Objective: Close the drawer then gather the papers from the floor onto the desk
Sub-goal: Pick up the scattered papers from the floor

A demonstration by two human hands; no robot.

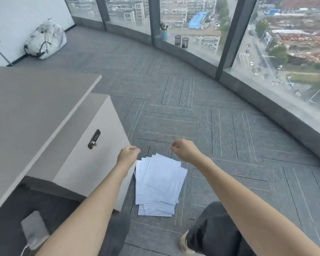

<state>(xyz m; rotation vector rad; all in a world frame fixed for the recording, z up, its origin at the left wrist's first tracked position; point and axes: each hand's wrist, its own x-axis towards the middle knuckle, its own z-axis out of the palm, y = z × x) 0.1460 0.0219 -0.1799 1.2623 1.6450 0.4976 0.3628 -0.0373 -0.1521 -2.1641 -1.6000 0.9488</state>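
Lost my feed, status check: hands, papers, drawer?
Left hand and right hand loosely curled, empty, above papers. Papers fanned on carpet beside cabinet. Drawer front looks flush. Nothing blocking.

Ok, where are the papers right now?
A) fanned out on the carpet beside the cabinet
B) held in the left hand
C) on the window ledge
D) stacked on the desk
A: the papers lie fanned on the carpet next to the cabinet, below both empty hands.
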